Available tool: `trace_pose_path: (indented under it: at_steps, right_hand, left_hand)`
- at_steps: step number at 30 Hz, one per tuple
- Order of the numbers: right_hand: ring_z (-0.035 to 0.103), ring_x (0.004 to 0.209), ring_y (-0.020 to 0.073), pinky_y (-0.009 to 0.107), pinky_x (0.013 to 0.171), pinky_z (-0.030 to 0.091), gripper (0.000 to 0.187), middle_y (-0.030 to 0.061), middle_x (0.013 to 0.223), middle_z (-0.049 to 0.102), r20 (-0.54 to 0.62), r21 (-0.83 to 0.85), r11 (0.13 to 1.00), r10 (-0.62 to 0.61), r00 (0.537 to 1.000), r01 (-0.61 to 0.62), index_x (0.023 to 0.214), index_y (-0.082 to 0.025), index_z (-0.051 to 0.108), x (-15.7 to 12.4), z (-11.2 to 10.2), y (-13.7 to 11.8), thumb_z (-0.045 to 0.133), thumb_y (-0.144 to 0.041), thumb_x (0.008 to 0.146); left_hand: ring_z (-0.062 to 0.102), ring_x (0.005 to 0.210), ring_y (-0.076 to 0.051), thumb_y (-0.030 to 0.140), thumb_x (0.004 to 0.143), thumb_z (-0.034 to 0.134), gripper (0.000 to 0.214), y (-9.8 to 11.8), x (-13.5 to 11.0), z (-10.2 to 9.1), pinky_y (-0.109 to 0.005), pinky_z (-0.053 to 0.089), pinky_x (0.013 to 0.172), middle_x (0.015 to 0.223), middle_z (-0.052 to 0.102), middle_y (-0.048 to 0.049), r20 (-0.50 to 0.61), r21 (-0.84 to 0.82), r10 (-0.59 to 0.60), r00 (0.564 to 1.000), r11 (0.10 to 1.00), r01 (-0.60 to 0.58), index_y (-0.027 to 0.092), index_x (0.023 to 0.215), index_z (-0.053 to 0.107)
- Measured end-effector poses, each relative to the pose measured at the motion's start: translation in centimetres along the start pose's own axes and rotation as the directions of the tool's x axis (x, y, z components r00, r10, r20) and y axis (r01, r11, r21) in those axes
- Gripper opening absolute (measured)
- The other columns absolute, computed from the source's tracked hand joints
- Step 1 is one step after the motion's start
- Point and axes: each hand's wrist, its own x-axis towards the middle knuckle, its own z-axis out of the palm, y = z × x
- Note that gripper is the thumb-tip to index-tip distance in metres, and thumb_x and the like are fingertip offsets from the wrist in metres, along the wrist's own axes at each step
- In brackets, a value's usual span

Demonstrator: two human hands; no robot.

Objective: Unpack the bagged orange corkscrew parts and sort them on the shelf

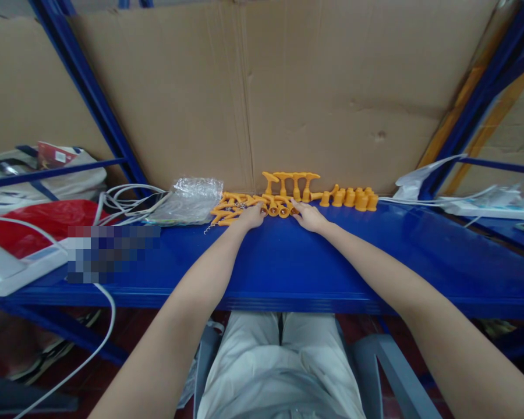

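Observation:
Several orange corkscrews [283, 212] lie side by side at the back of the blue table, their round ends towards me. My left hand [252, 216] is closed on the left end of this row, thumb against an orange piece. At the right end, my right hand [309, 217] has its fingers curled round another one; some fingertips are hidden. Left of my left hand is a loose pile of orange corkscrews [227, 205] with metal spirals showing. T-shaped orange corkscrews [296, 185] stand upright behind the row. Orange sleeves [361, 200] stand grouped to the right.
A cardboard sheet [314, 87] rises behind the blue table [288, 262]. Clear plastic bags [187, 201] lie at left, near white cables [131, 195], a red bag [30, 230] and a white power strip [35, 267]. Another power strip [493, 208] lies at right.

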Motion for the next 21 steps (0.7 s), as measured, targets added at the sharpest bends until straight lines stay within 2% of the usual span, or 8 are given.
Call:
trace_pose_path:
  at_steps: [4, 6, 8, 11, 15, 18, 21]
  right_hand:
    - [0.047, 0.142, 0.0331, 0.055, 0.110, 0.044, 0.069, 0.0146, 0.158, 0.046, 0.067, -0.022, 0.999, 0.045, 0.997, -0.044, 0.165, -0.022, 0.019, -0.4, -0.6, -0.7, 0.041, -0.024, 0.100]
    - [0.046, 0.143, 0.0340, 0.058, 0.110, 0.043, 0.070, 0.0147, 0.161, 0.041, 0.089, -0.022, 0.998, 0.061, 0.994, -0.060, 0.166, -0.023, 0.015, -0.5, -0.8, -0.9, 0.040, -0.025, 0.101]
    - [0.045, 0.144, 0.0344, 0.059, 0.110, 0.043, 0.071, 0.0142, 0.162, 0.038, 0.097, -0.015, 0.998, 0.063, 0.993, -0.062, 0.166, -0.025, 0.012, -0.6, -0.9, -1.0, 0.040, -0.025, 0.101]
    - [0.043, 0.145, 0.0343, 0.060, 0.110, 0.043, 0.072, 0.0137, 0.163, 0.038, 0.101, -0.004, 0.998, 0.058, 0.993, -0.058, 0.166, -0.026, 0.010, -0.6, -0.8, -0.9, 0.039, -0.025, 0.101]
    - [0.042, 0.146, 0.0340, 0.061, 0.110, 0.042, 0.072, 0.0130, 0.164, 0.036, 0.096, 0.005, 0.998, 0.060, 0.994, -0.060, 0.166, -0.026, 0.009, -0.5, -0.6, -0.6, 0.038, -0.025, 0.101]
    - [0.043, 0.145, 0.0346, 0.062, 0.109, 0.043, 0.072, 0.0128, 0.163, 0.037, 0.085, 0.019, 0.998, 0.050, 0.995, -0.052, 0.166, -0.027, 0.010, -0.4, -0.4, -0.4, 0.038, -0.025, 0.100]
    - [0.044, 0.144, 0.0349, 0.062, 0.109, 0.043, 0.072, 0.0139, 0.162, 0.039, 0.075, 0.025, 0.999, 0.042, 0.996, -0.044, 0.166, -0.025, 0.015, -0.3, -0.3, -0.3, 0.040, -0.024, 0.098]
  left_hand:
    - [0.053, 0.139, -0.025, 0.032, 0.098, 0.050, 0.053, -0.5, -0.2, -1.3, -0.038, 0.036, 0.118, 0.147, 0.059, -0.0125, 0.010, 0.026, 0.009, 1.000, 1.000, -0.009, 0.020, 0.150, 0.045]
    - [0.055, 0.137, -0.027, 0.028, 0.095, 0.052, 0.054, -1.0, -0.3, -2.3, -0.041, 0.039, 0.116, 0.146, 0.061, -0.0114, -0.014, 0.052, -0.022, 1.000, 0.998, 0.023, 0.023, 0.149, 0.048]
    - [0.060, 0.131, -0.028, 0.019, 0.090, 0.055, 0.051, -1.6, -0.4, -3.2, -0.038, 0.045, 0.109, 0.140, 0.065, -0.0116, -0.025, 0.088, -0.085, 0.996, 0.992, 0.087, 0.022, 0.141, 0.057]
    - [0.066, 0.122, -0.027, 0.014, 0.081, 0.065, 0.044, -2.4, -0.5, -4.0, -0.031, 0.051, 0.101, 0.127, 0.073, -0.0112, -0.056, 0.108, -0.143, 0.988, 0.983, 0.148, 0.020, 0.125, 0.070]
    - [0.067, 0.120, -0.025, 0.014, 0.081, 0.066, 0.036, -2.8, -0.5, -4.1, -0.028, 0.052, 0.099, 0.123, 0.075, -0.0106, -0.122, 0.093, -0.165, 0.979, 0.980, 0.176, 0.021, 0.116, 0.075]
    - [0.069, 0.118, -0.026, 0.019, 0.083, 0.067, 0.032, -2.8, -0.6, -4.1, -0.029, 0.054, 0.096, 0.122, 0.075, -0.0127, -0.054, 0.125, -0.215, 0.975, 0.967, 0.221, 0.020, 0.113, 0.076]
    - [0.070, 0.116, -0.026, 0.022, 0.084, 0.064, 0.031, -2.8, -0.8, -4.1, -0.028, 0.055, 0.094, 0.122, 0.075, -0.0137, 0.032, 0.171, -0.226, 0.974, 0.961, 0.217, 0.019, 0.112, 0.076]
